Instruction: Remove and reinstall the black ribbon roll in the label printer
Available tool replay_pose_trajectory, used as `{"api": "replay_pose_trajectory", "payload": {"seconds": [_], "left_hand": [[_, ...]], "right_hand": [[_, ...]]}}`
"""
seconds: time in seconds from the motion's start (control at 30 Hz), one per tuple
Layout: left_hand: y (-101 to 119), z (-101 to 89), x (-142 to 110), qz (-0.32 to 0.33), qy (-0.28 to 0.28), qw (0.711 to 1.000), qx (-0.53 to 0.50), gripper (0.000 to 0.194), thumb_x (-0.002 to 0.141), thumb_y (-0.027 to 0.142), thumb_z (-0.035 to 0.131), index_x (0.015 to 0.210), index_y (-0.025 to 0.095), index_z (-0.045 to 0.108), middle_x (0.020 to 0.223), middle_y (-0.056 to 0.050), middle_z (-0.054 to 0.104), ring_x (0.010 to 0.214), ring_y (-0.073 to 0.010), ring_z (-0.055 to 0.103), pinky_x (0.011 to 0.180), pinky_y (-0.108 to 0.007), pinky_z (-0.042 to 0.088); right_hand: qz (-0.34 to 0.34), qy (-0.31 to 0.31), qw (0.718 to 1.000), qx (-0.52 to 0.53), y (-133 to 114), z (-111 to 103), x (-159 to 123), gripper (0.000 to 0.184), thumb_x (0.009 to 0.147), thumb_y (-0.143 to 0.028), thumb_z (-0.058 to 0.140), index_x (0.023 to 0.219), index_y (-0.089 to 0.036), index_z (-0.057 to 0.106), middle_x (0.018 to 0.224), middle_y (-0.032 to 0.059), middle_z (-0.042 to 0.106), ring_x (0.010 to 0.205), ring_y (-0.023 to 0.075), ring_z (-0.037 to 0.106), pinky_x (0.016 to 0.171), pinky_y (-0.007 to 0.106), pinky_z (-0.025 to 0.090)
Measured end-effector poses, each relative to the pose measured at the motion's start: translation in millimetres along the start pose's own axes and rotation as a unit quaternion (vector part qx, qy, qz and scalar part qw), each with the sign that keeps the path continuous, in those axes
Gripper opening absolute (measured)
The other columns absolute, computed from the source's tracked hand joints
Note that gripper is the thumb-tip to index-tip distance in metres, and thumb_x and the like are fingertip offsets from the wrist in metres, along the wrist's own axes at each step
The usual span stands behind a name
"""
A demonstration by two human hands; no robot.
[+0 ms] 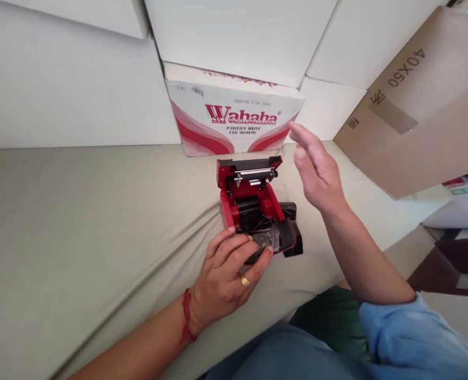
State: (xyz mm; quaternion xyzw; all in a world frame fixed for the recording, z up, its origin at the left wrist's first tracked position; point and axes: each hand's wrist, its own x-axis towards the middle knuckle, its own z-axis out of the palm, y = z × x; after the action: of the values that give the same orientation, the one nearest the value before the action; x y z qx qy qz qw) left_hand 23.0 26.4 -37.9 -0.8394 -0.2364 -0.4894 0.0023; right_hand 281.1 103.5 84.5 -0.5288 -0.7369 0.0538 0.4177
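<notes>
A small red and black printer-like machine (228, 211) sits on the cloth-covered surface with its lid (250, 171) tipped up. Inside the lid a black roller and a silvery bar show, and the open bay below is dark. Over the front part lies a clear, shiny panel or film (269, 235); I cannot make out which. My left hand (228, 266) grips the machine's near-left edge, fingertips pressed on the front panel. To the right of the machine, my right hand (317, 171) is raised in the air with its fingers stretched out, holding nothing and touching nothing.
Behind the machine a white and red water carton (237, 119) leans against white panels (237, 31). A black object (295, 248) lies partly under the machine's right side. A large brown cardboard box (408, 105) stands at right. Wrinkled pale cloth (79, 227) covers the surface.
</notes>
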Motion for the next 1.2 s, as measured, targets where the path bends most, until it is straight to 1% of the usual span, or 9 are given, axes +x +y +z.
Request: {"api": "replay_pose_trajectory", "payload": {"seconds": [0.1, 0.17, 0.47, 0.63, 0.77, 0.87, 0.97, 1.1, 1.2], "left_hand": [[-1.9, -1.1, -0.2, 0.012, -0.004, 1.0, 0.001, 0.044, 0.1, 0.004, 0.074, 0.137, 0.027, 0.082, 0.111, -0.004, 0.083, 0.12, -0.0225, 0.078, 0.134, -0.046, 0.056], [-2.3, -1.4, -1.6, 0.017, -0.008, 1.0, 0.006, 0.047, 0.099, 0.005, 0.075, 0.139, 0.029, 0.082, 0.114, -0.004, 0.084, 0.123, -0.0227, 0.078, 0.135, -0.045, 0.055], [2.3, -1.6, -1.6, 0.007, 0.0, 0.999, 0.031, 0.04, 0.103, 0.006, 0.069, 0.133, 0.028, 0.083, 0.108, -0.002, 0.086, 0.126, -0.02, 0.076, 0.149, -0.04, 0.035], [0.3, 1.7, -3.3, -0.019, 0.015, 1.0, -0.01, 0.043, 0.103, 0.013, 0.072, 0.141, 0.03, 0.08, 0.113, -0.003, 0.084, 0.125, -0.0226, 0.078, 0.139, -0.044, 0.049], [-14.8, -5.7, 1.3, -0.126, 0.046, 0.986, -0.098, 0.06, 0.113, 0.032, 0.068, 0.172, 0.035, 0.059, 0.141, -0.011, 0.081, 0.145, -0.0325, 0.074, 0.131, -0.057, 0.058], [-32.2, -9.1, 1.3, -0.25, 0.018, 0.952, -0.176, 0.056, 0.12, 0.033, 0.058, 0.175, 0.039, 0.057, 0.167, -0.01, 0.071, 0.165, -0.033, 0.061, 0.143, -0.062, 0.049], [-44.9, -4.2, -4.2, -0.341, 0.005, 0.884, -0.321, 0.074, 0.113, 0.049, 0.073, 0.183, 0.045, 0.048, 0.193, -0.005, 0.046, 0.183, -0.0365, 0.04, 0.153, -0.065, 0.034], [-46.9, 5.5, -8.9, -0.399, -0.004, 0.764, -0.507, 0.102, 0.1, 0.053, 0.088, 0.188, 0.051, 0.035, 0.204, 0.003, 0.026, 0.189, -0.0413, 0.026, 0.156, -0.068, 0.022], [-43.5, 9.0, -6.8, -0.409, 0.003, 0.709, -0.575, 0.111, 0.097, 0.048, 0.092, 0.189, 0.053, 0.03, 0.204, 0.005, 0.027, 0.191, -0.0412, 0.022, 0.157, -0.065, 0.019]], "right_hand": [[0.012, -0.079, 0.996, 0.029, -1.4, 14.6, 27.5, 0.068, 0.124, -0.076, 0.042, 0.151, -0.03, 0.083, 0.156, 0.0072, 0.085, 0.148, 0.0289, 0.079, 0.132, 0.051, 0.061], [0.008, -0.12, 0.992, 0.032, -8.0, 17.8, 23.4, 0.068, 0.125, -0.075, 0.041, 0.134, -0.028, 0.09, 0.137, 0.008, 0.092, 0.13, 0.0275, 0.086, 0.121, 0.047, 0.067], [-0.1, -0.146, 0.984, -0.026, -20.0, -4.7, -79.9, 0.036, 0.122, -0.03, 0.061, 0.148, -0.03, 0.085, 0.153, 0.0083, 0.088, 0.146, 0.026, 0.083, 0.14, 0.055, 0.054], [-0.101, -0.128, 0.985, -0.059, -20.8, 5.4, -104.6, 0.032, 0.118, -0.021, 0.065, 0.141, -0.028, 0.086, 0.145, 0.0099, 0.09, 0.143, 0.0268, 0.085, 0.133, 0.053, 0.062], [-0.059, -0.125, 0.99, -0.041, -23.5, 8.4, -100.8, 0.027, 0.119, -0.025, 0.066, 0.132, -0.032, 0.088, 0.139, 0.0081, 0.092, 0.136, 0.0288, 0.088, 0.13, 0.057, 0.064], [-0.013, -0.11, 0.994, -0.019, -26.5, 10.4, -100.5, 0.025, 0.12, -0.028, 0.066, 0.126, -0.033, 0.089, 0.137, 0.0069, 0.093, 0.135, 0.0303, 0.088, 0.134, 0.062, 0.059], [-0.003, -0.085, 0.996, -0.004, -31.2, 10.7, -109.8, 0.024, 0.119, -0.026, 0.067, 0.126, -0.033, 0.088, 0.14, 0.0072, 0.093, 0.14, 0.0302, 0.086, 0.139, 0.062, 0.055], [-0.09, -0.064, 0.994, -0.014, -37.3, 4.7, -131.4, 0.024, 0.113, -0.015, 0.07, 0.128, -0.026, 0.085, 0.141, 0.0083, 0.093, 0.142, 0.0244, 0.085, 0.144, 0.049, 0.05], [-0.136, -0.065, 0.988, -0.026, -37.4, 0.6, -148.1, 0.031, 0.108, -0.008, 0.07, 0.134, -0.019, 0.084, 0.137, 0.011, 0.093, 0.145, 0.0214, 0.083, 0.143, 0.04, 0.05]]}}
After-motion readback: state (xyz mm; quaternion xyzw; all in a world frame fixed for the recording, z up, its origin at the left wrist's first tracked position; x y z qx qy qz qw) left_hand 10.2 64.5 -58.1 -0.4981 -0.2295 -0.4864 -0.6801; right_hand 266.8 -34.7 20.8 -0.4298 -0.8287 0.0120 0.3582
